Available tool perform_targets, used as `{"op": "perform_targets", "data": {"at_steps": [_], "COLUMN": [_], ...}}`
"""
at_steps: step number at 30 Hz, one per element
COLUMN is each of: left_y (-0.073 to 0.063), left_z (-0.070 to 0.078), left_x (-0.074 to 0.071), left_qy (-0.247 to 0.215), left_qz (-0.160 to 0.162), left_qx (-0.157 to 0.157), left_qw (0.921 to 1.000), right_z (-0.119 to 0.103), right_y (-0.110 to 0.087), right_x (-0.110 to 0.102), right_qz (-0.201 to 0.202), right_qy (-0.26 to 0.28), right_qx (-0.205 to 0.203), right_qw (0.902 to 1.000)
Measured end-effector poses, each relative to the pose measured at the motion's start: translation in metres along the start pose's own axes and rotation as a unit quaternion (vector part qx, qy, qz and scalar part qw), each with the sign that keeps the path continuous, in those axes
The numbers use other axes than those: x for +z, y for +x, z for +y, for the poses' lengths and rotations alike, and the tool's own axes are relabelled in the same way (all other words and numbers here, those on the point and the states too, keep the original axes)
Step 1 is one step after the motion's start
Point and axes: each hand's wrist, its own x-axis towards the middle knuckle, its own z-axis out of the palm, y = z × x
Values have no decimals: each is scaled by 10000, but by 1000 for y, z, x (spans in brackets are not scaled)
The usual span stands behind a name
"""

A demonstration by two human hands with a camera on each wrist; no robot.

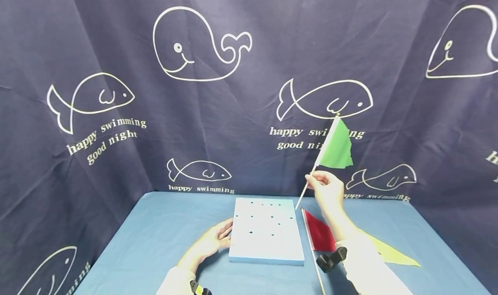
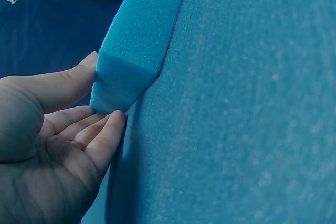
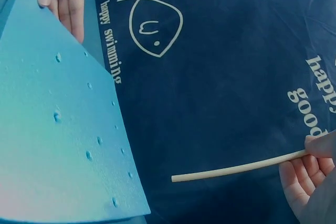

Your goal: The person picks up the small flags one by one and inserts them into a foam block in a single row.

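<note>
A light blue foam board (image 1: 264,245) with several small holes lies on the table. My left hand (image 1: 218,238) holds its left edge; in the left wrist view the thumb rests at the upper edge and the fingers (image 2: 105,140) lie against the lower side. Right of the board, my right hand (image 1: 327,189) pinches the thin stick of a green flag (image 1: 338,148) between thumb and fingers. The flag tilts, cloth up and to the right. Its bare stick end (image 3: 181,178) points down near the board's far right corner, clear of the holes.
A red flag (image 1: 320,233) lies on the table (image 1: 155,226) right of the board, under the right forearm. A yellow flag (image 1: 393,249) lies farther right, partly hidden by the sleeve. A dark curtain (image 1: 253,156) with white fish drawings hangs behind the table.
</note>
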Motion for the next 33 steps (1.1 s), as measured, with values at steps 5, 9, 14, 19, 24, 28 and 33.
{"op": "perform_targets", "data": {"at_steps": [5, 9, 14, 19, 24, 28, 33], "left_y": [-2, -3, -2, 1, 1, 0, 1], "left_z": [2, 3, 0, 0, 0, -1, -1], "left_x": [-2, -2, 0, -1, -1, -1, 0], "left_qy": [20, 50, 112, 109, 103, 64, 62], "left_qz": [-32, -24, -72, -41, -8, -1, 29], "left_qx": [-60, -44, -30, -9, 2, 14, 45], "left_qw": [10000, 10000, 9999, 9999, 9999, 10000, 10000], "right_z": [-14, -11, -1, -3, -3, 1, 6], "right_y": [-9, -8, -2, -1, -1, -2, -1], "right_x": [11, 21, 31, 40, 47, 52, 59], "right_qz": [-168, -268, -221, -218, -256, -287, -329], "right_qy": [-14, -90, -204, -299, -194, -150, -179], "right_qx": [91, 12, -180, -272, -231, -204, -160], "right_qw": [9998, 9996, 9994, 9989, 9992, 9993, 9992]}}
